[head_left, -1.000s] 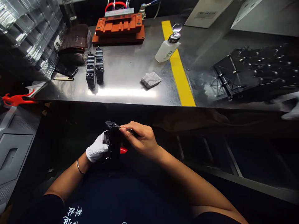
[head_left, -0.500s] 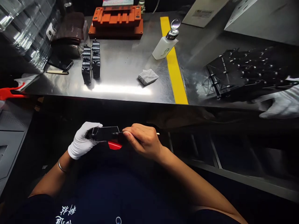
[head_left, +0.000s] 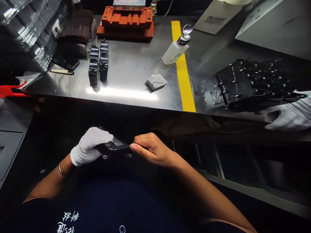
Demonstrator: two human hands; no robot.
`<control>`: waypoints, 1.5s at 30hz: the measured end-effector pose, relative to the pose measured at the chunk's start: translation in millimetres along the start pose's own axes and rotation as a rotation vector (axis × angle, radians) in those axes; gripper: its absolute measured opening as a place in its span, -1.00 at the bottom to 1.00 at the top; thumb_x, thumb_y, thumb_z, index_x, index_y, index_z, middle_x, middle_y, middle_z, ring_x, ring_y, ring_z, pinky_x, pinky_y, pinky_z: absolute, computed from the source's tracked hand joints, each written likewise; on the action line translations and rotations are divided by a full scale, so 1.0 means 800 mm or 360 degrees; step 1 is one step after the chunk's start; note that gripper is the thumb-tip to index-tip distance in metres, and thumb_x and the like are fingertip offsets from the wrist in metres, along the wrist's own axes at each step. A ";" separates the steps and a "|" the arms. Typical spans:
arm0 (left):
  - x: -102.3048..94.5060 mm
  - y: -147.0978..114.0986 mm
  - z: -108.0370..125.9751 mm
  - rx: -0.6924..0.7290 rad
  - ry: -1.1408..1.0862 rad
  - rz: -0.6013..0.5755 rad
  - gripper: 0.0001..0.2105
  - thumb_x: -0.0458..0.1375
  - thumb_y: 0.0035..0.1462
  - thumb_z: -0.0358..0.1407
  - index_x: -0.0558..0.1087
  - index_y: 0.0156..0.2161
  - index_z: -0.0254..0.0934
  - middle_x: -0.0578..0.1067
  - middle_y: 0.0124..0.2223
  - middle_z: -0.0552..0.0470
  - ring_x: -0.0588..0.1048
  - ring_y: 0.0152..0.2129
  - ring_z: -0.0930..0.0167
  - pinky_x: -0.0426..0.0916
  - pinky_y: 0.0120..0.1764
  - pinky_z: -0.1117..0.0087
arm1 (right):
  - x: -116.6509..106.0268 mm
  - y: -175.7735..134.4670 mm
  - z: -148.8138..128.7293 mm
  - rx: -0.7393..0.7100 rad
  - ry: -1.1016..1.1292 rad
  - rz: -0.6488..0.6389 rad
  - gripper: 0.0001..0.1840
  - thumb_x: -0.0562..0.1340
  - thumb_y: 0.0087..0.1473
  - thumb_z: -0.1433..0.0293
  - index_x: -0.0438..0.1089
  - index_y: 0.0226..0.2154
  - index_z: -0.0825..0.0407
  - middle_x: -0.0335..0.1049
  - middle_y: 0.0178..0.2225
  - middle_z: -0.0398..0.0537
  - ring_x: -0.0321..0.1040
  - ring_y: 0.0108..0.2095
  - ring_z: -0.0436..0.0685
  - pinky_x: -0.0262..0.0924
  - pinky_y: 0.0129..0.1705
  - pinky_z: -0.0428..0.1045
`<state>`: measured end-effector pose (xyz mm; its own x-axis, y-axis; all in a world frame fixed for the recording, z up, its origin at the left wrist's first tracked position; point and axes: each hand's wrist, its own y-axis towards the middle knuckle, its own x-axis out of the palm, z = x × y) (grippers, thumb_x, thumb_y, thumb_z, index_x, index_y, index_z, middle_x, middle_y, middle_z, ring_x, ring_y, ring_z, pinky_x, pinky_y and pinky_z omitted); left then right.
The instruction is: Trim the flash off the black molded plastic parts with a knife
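My left hand (head_left: 91, 145), in a white glove, is closed around a glossy black part (head_left: 118, 147) with a flat, dark face turned partly up. Two small round ring-like details show along its lower side. My bare right hand (head_left: 153, 149) pinches a thin tool, mostly hidden by the fingers, at the part's right end. Whether the tool's tip touches the edge cannot be made out. Both hands are in front of the metal bench, above my lap.
On the metal bench (head_left: 131, 64) stand two black ribbed parts (head_left: 104, 61), a folded grey pad (head_left: 156, 82), a white pump bottle (head_left: 175, 51) and an orange fixture (head_left: 127, 21). Another person's gloved hand (head_left: 289, 115) is at the right, by a rack of small black parts (head_left: 262, 79).
The black part has turned in my left hand, so its red reflection is gone and its rings show. My left thumb reaches further over it. The tool's pale rear end no longer shows.
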<state>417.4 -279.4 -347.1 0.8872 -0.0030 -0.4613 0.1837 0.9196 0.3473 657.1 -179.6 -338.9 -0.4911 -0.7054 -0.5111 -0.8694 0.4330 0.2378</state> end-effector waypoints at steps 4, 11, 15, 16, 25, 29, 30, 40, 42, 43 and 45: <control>0.000 -0.002 -0.004 -0.0256 -0.0127 0.0067 -0.64 0.32 -0.07 -0.36 0.49 -0.09 -0.17 0.57 -0.21 -0.06 0.55 -0.26 0.29 0.43 -0.17 0.23 | -0.005 0.000 -0.001 -0.0169 0.0022 -0.0051 -0.49 0.00 0.28 0.26 0.10 -0.67 0.05 0.00 -0.69 -0.25 -0.04 -0.65 -0.12 -0.09 -0.57 -0.13; 0.002 -0.004 -0.015 -0.1173 -0.0936 -0.0383 -0.43 0.34 -0.11 -0.11 0.44 0.04 -0.29 0.55 -0.22 -0.05 0.51 -0.33 0.28 0.42 -0.24 0.26 | -0.012 0.023 -0.006 -0.0440 -0.0636 0.0056 -0.38 0.03 0.09 -0.12 0.28 -0.57 0.09 0.15 -0.60 -0.16 0.02 -0.58 -0.07 -0.16 -0.56 -0.11; 0.011 -0.003 -0.019 -0.1258 -0.0999 -0.0375 -0.40 0.33 -0.14 -0.05 0.44 0.00 -0.34 0.52 -0.26 -0.02 0.45 -0.34 0.32 0.36 -0.25 0.33 | -0.009 0.027 -0.003 -0.0525 -0.0693 0.0028 -0.35 -0.02 0.16 -0.07 0.20 -0.68 0.08 0.08 -0.64 -0.18 -0.02 -0.59 -0.07 -0.18 -0.55 -0.09; 0.013 -0.004 -0.020 -0.1270 -0.1010 -0.0358 -0.39 0.33 -0.15 -0.04 0.44 0.00 -0.35 0.51 -0.26 -0.02 0.44 -0.35 0.33 0.35 -0.26 0.34 | -0.008 0.027 -0.002 -0.0531 -0.0704 0.0068 -0.35 -0.02 0.16 -0.06 0.19 -0.68 0.08 0.07 -0.65 -0.18 -0.03 -0.60 -0.07 -0.18 -0.55 -0.09; 0.026 -0.008 -0.023 -0.1239 -0.1086 -0.0236 -0.41 0.33 -0.16 0.01 0.46 -0.07 -0.35 0.48 -0.28 -0.02 0.39 -0.37 0.37 0.30 -0.29 0.39 | -0.003 0.024 0.003 -0.0497 -0.0791 0.0320 -0.32 -0.03 0.13 -0.11 0.20 -0.70 0.08 0.06 -0.67 -0.18 -0.02 -0.61 -0.07 -0.19 -0.56 -0.09; 0.029 -0.005 -0.019 -0.1223 -0.1084 -0.0202 -0.41 0.32 -0.16 0.01 0.46 -0.06 -0.36 0.48 -0.29 -0.03 0.39 -0.40 0.39 0.30 -0.32 0.41 | 0.000 0.023 0.005 -0.0546 -0.0797 0.0388 -0.33 0.00 0.15 -0.07 0.15 -0.74 0.08 0.04 -0.70 -0.19 -0.04 -0.63 -0.08 -0.18 -0.57 -0.08; 0.030 -0.004 -0.018 -0.1214 -0.1096 -0.0194 -0.40 0.32 -0.15 0.01 0.46 -0.05 -0.36 0.48 -0.29 -0.03 0.39 -0.40 0.39 0.30 -0.32 0.41 | 0.001 0.023 0.005 -0.0535 -0.0801 0.0417 -0.33 -0.01 0.15 -0.07 0.17 -0.72 0.08 0.06 -0.69 -0.18 -0.03 -0.63 -0.08 -0.17 -0.57 -0.09; 0.022 -0.001 -0.019 -0.1234 -0.0992 -0.0221 -0.40 0.32 -0.14 0.00 0.42 -0.03 -0.35 0.50 -0.23 -0.06 0.44 -0.33 0.33 0.34 -0.25 0.34 | 0.000 0.015 0.013 -0.0192 -0.0446 0.0087 -0.32 -0.01 0.13 -0.11 0.08 -0.73 0.07 0.01 -0.70 -0.21 -0.11 -0.65 -0.11 -0.27 -0.58 -0.08; 0.011 0.003 -0.018 -0.1288 -0.0868 -0.0299 -0.39 0.34 -0.15 -0.06 0.39 0.00 -0.33 0.50 -0.19 -0.06 0.45 -0.29 0.30 0.35 -0.23 0.31 | -0.004 0.009 0.018 -0.0082 -0.0109 -0.0230 -0.30 0.01 0.10 -0.14 0.04 -0.74 0.06 -0.05 -0.72 -0.25 -0.16 -0.67 -0.12 -0.27 -0.59 -0.08; 0.006 0.007 -0.017 -0.1311 -0.0791 -0.0329 -0.39 0.35 -0.15 -0.08 0.37 0.01 -0.31 0.50 -0.17 -0.06 0.46 -0.27 0.29 0.36 -0.21 0.30 | -0.005 0.007 0.020 -0.0016 0.0063 -0.0333 -0.30 0.03 0.08 -0.15 0.05 -0.75 0.06 -0.06 -0.73 -0.26 -0.16 -0.67 -0.13 -0.25 -0.59 -0.09; -0.001 0.015 -0.014 -0.1329 -0.0644 -0.0390 -0.42 0.34 -0.12 -0.13 0.35 0.02 -0.29 0.50 -0.14 -0.06 0.47 -0.23 0.28 0.37 -0.18 0.26 | -0.005 0.007 0.024 0.0194 0.0307 -0.0316 -0.35 0.10 0.04 -0.14 0.17 -0.70 0.07 0.06 -0.70 -0.23 -0.04 -0.65 -0.12 -0.14 -0.57 -0.11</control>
<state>414.3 -263.7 -351.7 0.9719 -0.2240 -0.0726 0.1614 0.8582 -0.4872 655.3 -163.7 -351.4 -0.3233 -0.8716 -0.3684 -0.9424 0.3317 0.0421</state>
